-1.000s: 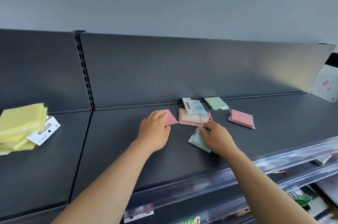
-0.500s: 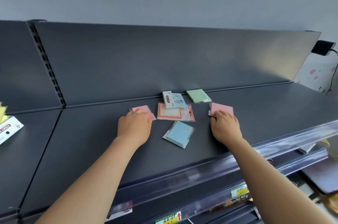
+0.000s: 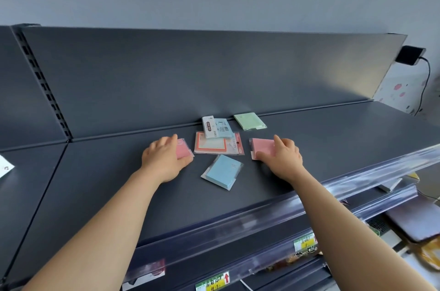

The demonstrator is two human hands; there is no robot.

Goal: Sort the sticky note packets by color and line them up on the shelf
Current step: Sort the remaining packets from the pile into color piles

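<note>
Under left hand (image 3: 164, 160), pink packet (image 3: 183, 151) half hidden

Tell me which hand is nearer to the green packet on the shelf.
Right. The right hand, gripping the right pink packet, is just in front of the green packet. The left hand, holding the left pink packet, is farther off, to its front left.

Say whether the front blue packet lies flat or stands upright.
Flat: the blue packet lies on its broad face on the shelf, turned askew.
</note>
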